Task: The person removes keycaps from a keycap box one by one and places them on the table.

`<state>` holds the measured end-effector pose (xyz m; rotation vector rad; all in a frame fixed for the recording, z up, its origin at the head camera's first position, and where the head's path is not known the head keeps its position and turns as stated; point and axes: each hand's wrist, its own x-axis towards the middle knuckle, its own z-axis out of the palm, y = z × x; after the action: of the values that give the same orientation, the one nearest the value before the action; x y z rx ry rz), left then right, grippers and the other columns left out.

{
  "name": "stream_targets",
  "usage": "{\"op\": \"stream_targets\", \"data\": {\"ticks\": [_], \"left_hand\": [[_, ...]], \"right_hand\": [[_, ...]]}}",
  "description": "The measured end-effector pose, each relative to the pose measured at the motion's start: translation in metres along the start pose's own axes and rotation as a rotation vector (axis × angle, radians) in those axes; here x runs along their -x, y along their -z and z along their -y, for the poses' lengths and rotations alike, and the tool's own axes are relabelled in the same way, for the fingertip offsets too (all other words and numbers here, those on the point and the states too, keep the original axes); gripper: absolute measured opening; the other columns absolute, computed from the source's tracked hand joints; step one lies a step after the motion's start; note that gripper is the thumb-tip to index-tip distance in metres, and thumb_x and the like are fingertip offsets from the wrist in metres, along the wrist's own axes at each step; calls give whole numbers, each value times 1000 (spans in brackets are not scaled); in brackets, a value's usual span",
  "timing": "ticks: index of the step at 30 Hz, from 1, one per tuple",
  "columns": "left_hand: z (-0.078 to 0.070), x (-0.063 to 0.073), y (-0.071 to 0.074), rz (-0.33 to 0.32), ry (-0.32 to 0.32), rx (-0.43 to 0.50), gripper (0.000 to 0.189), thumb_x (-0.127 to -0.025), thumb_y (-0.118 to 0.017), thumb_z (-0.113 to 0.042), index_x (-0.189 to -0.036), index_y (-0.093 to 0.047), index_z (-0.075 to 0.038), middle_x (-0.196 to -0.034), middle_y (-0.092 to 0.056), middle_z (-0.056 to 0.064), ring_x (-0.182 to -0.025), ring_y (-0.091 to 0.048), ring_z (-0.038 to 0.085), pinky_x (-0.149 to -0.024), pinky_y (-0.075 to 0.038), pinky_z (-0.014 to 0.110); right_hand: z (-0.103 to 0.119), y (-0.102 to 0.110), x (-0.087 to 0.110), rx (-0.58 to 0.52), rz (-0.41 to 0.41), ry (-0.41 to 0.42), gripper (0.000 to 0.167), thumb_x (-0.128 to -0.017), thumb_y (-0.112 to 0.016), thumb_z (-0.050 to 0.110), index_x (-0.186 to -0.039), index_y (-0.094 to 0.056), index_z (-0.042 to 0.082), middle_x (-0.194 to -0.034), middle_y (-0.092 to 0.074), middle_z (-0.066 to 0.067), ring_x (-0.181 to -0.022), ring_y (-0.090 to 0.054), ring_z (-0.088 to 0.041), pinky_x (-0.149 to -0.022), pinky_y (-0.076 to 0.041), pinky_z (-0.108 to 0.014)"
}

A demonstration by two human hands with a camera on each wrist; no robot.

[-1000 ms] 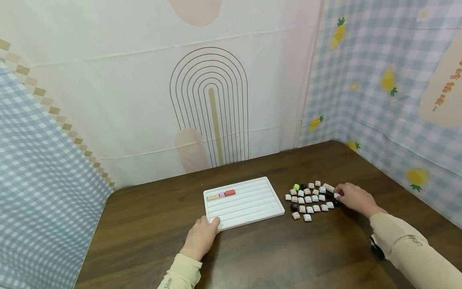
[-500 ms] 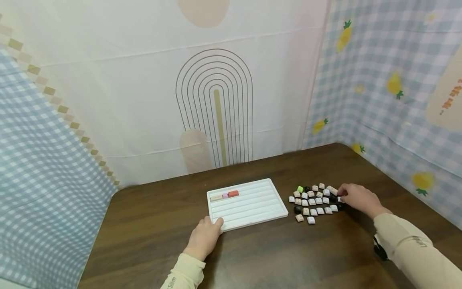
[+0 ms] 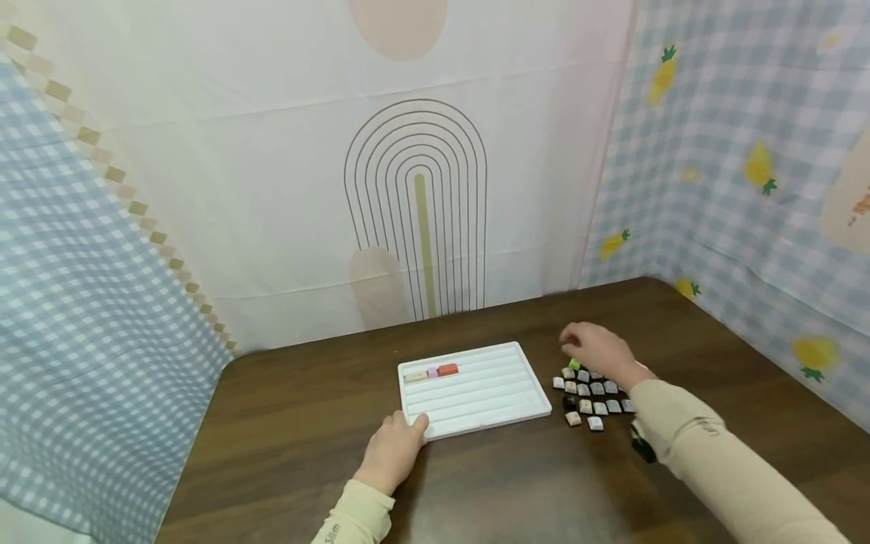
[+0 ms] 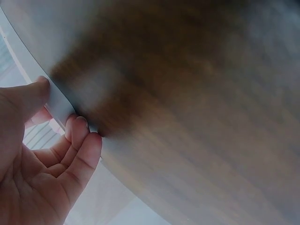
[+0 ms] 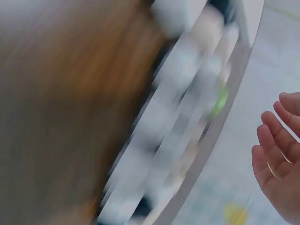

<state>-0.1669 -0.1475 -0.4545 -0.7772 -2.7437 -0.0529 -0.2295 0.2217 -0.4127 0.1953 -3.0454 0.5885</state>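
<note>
My left hand [image 3: 394,451] holds the near-left corner of a white ridged tray [image 3: 489,389], and the left wrist view shows its thumb and fingers pinching the tray's rim [image 4: 58,101]. In the tray's top row lie a long beige keycap [image 3: 416,377], a small pink keycap [image 3: 433,372] and a red keycap [image 3: 448,369]. My right hand [image 3: 601,351] hangs over the loose keycaps [image 3: 598,388], its fingers loosely bent. Nothing shows between the fingers in the right wrist view. A green keycap [image 3: 575,364] lies just below the fingertips; hand and sleeve hide other keycaps.
The dark wooden table [image 3: 306,423] ends at a pale cloth backdrop [image 3: 292,189]. Checked cloth [image 3: 734,249] runs along the right side. Black keycaps [image 3: 569,403] lie among the white and beige ones, right of the tray.
My right hand has left the right end of the keycaps and moved left, over their far left part. The left hand keeps its hold on the tray. The head view has shifted slightly.
</note>
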Motion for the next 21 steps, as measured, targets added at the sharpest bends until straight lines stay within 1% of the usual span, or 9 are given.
{"op": "stream_targets", "data": {"ticks": [2, 7, 10, 14, 16, 21], "left_hand": [[1, 0, 0, -1, -5, -5, 23, -80, -67, -24, -85, -48, -12, -68, -49, 13, -59, -51, 24, -45, -44, 34], [2, 1, -1, -5, -20, -21, 24, -80, -68, -25, -84, -48, -12, -67, -49, 11, -58, -50, 24, -46, -43, 33], [1, 1, -1, -17, -15, -33, 24, -80, -68, -26, -83, -48, -13, -67, -49, 11, -58, -50, 23, -45, -43, 32], [2, 1, -1, -25, -19, -39, 24, -80, -67, -26, -83, -48, -13, -68, -49, 11, -58, -50, 23, -45, -43, 31], [2, 1, -1, -23, -19, -38, 24, -80, -67, -26, -83, -48, -13, -68, -49, 11, -58, -50, 23, -45, -43, 31], [1, 0, -1, -22, 0, -35, 22, -81, -67, -25, -83, -49, -14, -68, -50, 11, -58, -51, 23, -44, -42, 31]], "right_hand": [[19, -11, -11, -19, -11, 31, 23, -89, -57, 20, -107, -63, 7, -101, -64, -10, -88, -61, -24, -71, -48, -43], [66, -36, -30, -45, 12, 73, 22, -87, -60, 18, -107, -64, 9, -103, -63, -7, -94, -60, -24, -75, -49, -41], [88, -51, -37, -8, 36, 88, 24, -86, -62, 18, -109, -62, 11, -107, -63, -7, -98, -59, -25, -77, -49, -42], [110, -74, -44, 52, 22, 120, 27, -84, -64, 19, -109, -61, 12, -107, -62, -8, -100, -58, -28, -77, -49, -44], [118, -84, -48, 64, 16, 141, 28, -83, -65, 18, -110, -61, 11, -107, -63, -8, -100, -58, -29, -79, -49, -43], [139, -105, -53, 94, 3, 199, 27, -82, -66, 15, -108, -62, 10, -104, -65, -7, -96, -60, -26, -79, -49, -41]]}}
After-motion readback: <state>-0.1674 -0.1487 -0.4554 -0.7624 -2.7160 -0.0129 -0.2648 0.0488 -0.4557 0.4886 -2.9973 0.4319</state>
